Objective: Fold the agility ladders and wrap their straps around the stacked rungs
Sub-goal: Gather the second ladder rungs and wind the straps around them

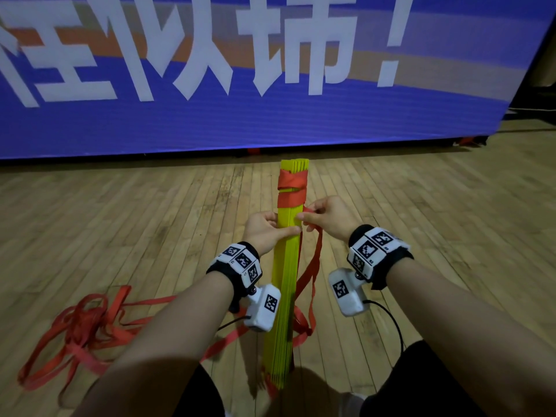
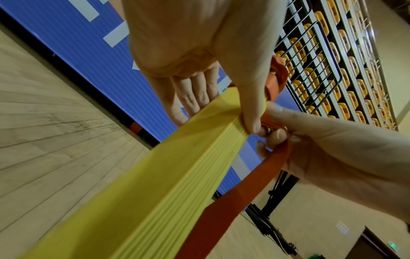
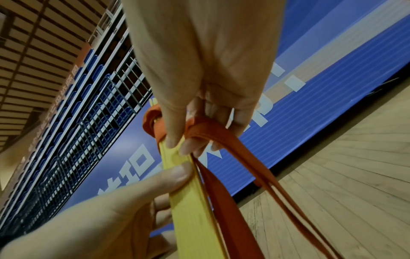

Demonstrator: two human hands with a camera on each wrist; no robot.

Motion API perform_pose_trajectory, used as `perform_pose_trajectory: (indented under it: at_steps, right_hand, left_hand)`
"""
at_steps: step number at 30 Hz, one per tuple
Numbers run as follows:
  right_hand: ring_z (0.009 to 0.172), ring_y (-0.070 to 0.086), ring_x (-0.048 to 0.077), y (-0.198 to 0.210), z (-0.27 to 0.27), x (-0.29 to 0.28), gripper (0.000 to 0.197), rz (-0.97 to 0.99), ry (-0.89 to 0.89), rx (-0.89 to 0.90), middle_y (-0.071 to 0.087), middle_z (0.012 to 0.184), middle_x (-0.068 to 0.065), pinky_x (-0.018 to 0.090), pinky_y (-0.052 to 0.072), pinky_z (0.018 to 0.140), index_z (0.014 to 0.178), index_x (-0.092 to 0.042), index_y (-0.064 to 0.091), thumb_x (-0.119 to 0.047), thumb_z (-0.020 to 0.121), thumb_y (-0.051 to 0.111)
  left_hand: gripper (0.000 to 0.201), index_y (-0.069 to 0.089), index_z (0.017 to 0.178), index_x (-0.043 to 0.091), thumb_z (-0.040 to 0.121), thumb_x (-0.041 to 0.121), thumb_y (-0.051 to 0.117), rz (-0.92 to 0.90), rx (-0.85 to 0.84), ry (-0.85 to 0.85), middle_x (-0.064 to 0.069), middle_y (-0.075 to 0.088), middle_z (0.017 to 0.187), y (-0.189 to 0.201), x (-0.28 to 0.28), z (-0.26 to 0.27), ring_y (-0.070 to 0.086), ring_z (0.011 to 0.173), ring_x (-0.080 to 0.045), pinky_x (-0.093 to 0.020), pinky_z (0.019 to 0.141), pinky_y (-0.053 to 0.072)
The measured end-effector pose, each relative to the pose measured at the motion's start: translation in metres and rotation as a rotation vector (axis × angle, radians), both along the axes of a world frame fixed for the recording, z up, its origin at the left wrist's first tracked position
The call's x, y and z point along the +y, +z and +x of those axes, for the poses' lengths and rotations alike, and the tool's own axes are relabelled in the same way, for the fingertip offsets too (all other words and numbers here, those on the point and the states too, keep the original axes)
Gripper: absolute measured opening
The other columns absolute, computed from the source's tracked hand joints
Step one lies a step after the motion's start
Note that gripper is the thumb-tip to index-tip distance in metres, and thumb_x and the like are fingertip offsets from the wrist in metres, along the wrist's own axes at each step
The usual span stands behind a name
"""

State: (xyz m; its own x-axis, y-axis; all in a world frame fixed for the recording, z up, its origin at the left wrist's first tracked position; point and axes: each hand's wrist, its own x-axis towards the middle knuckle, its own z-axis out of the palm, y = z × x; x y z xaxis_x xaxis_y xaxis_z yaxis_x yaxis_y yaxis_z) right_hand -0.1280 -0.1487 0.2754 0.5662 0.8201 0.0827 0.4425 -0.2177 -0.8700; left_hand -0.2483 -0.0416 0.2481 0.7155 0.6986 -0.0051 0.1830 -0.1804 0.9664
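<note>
- Both bare forearms reach forward from the bottom of the head view, each wrist wearing a black band with white marker blocks.
- The left hand (image 1: pixel 264 231) grips the stack of flat yellow plastic rungs (image 1: pixel 284 266), thumb laid across its front face and fingers (image 2: pixel 193 94) curled behind.
- The right hand (image 1: pixel 326 219) pinches the red woven strap (image 1: pixel 314 260) just beside the stack's right edge, its fingers (image 3: pixel 188 145) bent.
</note>
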Motion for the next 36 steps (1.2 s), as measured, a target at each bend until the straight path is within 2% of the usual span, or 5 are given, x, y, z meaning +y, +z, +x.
perform_pose_trajectory:
  at_steps: [6, 13, 20, 31, 36]
  right_hand:
    - [0.045, 0.05, 0.009, -0.001, -0.009, 0.005, 0.041, -0.084, -0.187, -0.173, 0.054, 0.049, 0.0, 0.019, 0.037, 0.044, 0.056, -0.013, 0.05, -0.034, 0.075, 0.079]
    - [0.046, 0.05, 0.01, 0.003, -0.004, 0.0, 0.039, -0.087, -0.2, -0.128, 0.053, 0.05, 0.0, 0.022, 0.039, 0.048, 0.056, -0.015, 0.049, -0.032, 0.077, 0.076]
    - [0.058, 0.056, 0.012, 0.004, 0.003, -0.003, 0.031, -0.062, -0.142, -0.037, 0.06, 0.058, 0.001, 0.029, 0.046, 0.064, 0.064, -0.015, 0.055, -0.034, 0.077, 0.076]
    - [0.085, 0.068, 0.018, 0.008, 0.017, -0.021, 0.023, 0.012, 0.11, 0.246, 0.07, 0.096, 0.02, 0.034, 0.05, 0.092, 0.093, -0.003, 0.07, -0.023, 0.092, 0.06]
    - [0.08, 0.065, 0.016, 0.008, 0.01, -0.016, 0.023, 0.049, 0.116, 0.219, 0.07, 0.084, 0.013, 0.028, 0.051, 0.088, 0.078, -0.009, 0.071, -0.017, 0.094, 0.057]
  left_hand:
    - [0.029, 0.064, 0.072, 0.017, 0.061, 0.027, 0.089, 0.088, 0.057, 0.088, -0.003, 0.064, 0.071, -0.008, -0.002, 0.011, 0.061, 0.069, -0.016, -0.033, 0.064, 0.053]
    - [0.025, 0.062, 0.094, 0.01, 0.076, 0.01, 0.079, 0.02, -0.013, -0.069, 0.006, 0.062, 0.082, -0.001, -0.003, 0.007, 0.059, 0.077, -0.004, -0.005, 0.059, 0.045]
    - [0.015, 0.063, 0.1, 0.016, 0.089, 0.006, 0.063, -0.185, -0.026, -0.101, 0.003, 0.067, 0.09, -0.002, 0.001, 0.007, 0.062, 0.091, -0.015, -0.031, 0.086, 0.048]
    - [0.017, 0.064, 0.098, 0.004, 0.082, 0.004, 0.071, -0.159, -0.099, -0.072, -0.005, 0.065, 0.083, -0.002, 0.002, 0.003, 0.063, 0.078, -0.014, -0.018, 0.068, 0.056]
    - [0.014, 0.064, 0.083, 0.009, 0.078, 0.005, 0.076, -0.12, -0.128, 0.029, -0.004, 0.064, 0.077, -0.003, 0.004, 0.006, 0.063, 0.073, -0.013, -0.023, 0.071, 0.055]
